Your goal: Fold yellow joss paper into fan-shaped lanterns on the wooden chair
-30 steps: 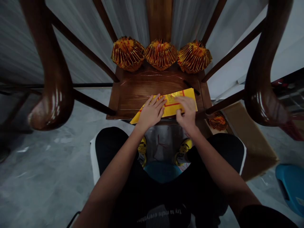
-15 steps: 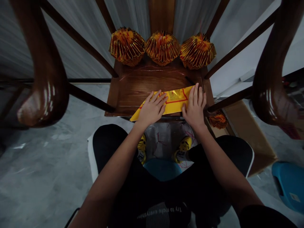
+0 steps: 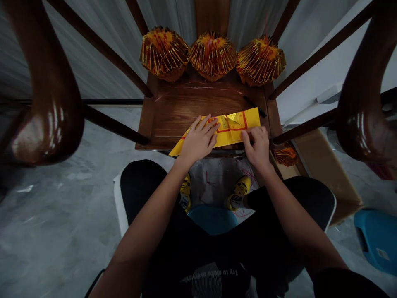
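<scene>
A sheet of yellow joss paper (image 3: pixel 237 134) with red printed lines and a gold foil patch lies folded near the front edge of the wooden chair seat (image 3: pixel 173 105). Its left end tapers to a slanted point. My left hand (image 3: pixel 198 140) lies flat on the paper, fingers spread. At the paper's lower right edge, my right hand (image 3: pixel 258 147) is curled, with thumb and fingers closed at the edge; the fingertips are partly hidden. Beyond the hands, three pleated gold-and-orange paper ornaments (image 3: pixel 212 58) stand in a row at the back of the seat.
Curved wooden armrests (image 3: pixel 52 120) rise on both sides. A dark thin stick (image 3: pixel 254 105) lies on the seat's right. Below right is an open cardboard box (image 3: pixel 328 174) with another pleated ornament (image 3: pixel 285 156). A blue plastic stool (image 3: pixel 376 240) stands farther right. Red strings lie on the floor.
My right hand has moved from lying flat on the paper's right end down to its lower edge, fingers now curled. My left hand stays flat in place.
</scene>
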A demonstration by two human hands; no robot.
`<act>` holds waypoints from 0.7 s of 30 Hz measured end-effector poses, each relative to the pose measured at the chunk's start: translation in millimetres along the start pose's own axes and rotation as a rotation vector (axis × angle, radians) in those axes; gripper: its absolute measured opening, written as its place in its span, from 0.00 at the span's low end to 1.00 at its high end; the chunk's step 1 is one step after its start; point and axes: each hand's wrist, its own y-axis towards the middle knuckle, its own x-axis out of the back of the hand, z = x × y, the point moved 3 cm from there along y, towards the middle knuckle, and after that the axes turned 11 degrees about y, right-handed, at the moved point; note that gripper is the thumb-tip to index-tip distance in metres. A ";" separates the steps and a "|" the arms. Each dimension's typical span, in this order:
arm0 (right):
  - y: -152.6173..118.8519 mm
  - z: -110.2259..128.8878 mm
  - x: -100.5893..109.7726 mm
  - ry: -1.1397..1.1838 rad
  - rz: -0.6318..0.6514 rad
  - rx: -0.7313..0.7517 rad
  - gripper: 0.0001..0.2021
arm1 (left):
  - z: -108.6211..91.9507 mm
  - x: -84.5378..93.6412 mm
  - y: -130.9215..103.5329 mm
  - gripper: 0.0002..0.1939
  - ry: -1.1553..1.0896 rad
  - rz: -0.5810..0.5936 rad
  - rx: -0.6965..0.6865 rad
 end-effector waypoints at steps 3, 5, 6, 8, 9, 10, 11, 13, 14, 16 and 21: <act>7.6 -10.0 -3.1 -0.087 0.002 -0.084 0.17 | 0.2 -1.1 0.0 0.29 0.011 -0.004 -0.011; 13.9 -16.1 -3.5 -0.082 0.020 -0.152 0.18 | 0.4 -1.6 0.2 0.30 0.007 -0.009 -0.009; 17.4 -17.2 -2.6 -0.060 0.030 -0.180 0.17 | 0.5 -1.5 0.2 0.31 0.004 -0.011 -0.007; 25.2 -12.6 2.0 -0.024 0.023 -0.198 0.14 | 0.4 -0.6 0.1 0.33 -0.008 -0.014 -0.004; 29.1 -6.3 5.1 -0.027 0.003 -0.183 0.12 | 0.3 0.1 -0.1 0.33 -0.018 -0.018 -0.003; 32.6 2.7 7.7 -0.041 -0.019 -0.152 0.12 | 0.2 1.0 -0.3 0.34 -0.030 -0.022 -0.004; 35.5 13.8 9.2 -0.057 -0.035 -0.111 0.12 | 0.2 1.9 -0.6 0.36 -0.044 -0.028 -0.005; 38.9 40.3 6.5 -0.058 -0.035 -0.024 0.14 | 0.6 3.4 -0.8 0.42 -0.076 -0.042 -0.003; 39.4 54.1 2.2 -0.035 -0.021 0.013 0.15 | 0.8 4.1 -0.7 0.46 -0.094 -0.052 0.000; 38.9 80.3 -11.2 0.033 0.029 0.065 0.20 | 0.7 5.1 -0.3 0.51 -0.123 -0.075 0.007; 34.6 122.3 -47.3 0.116 0.278 0.166 0.28 | 1.4 1.6 -1.8 0.36 -0.167 -0.102 0.140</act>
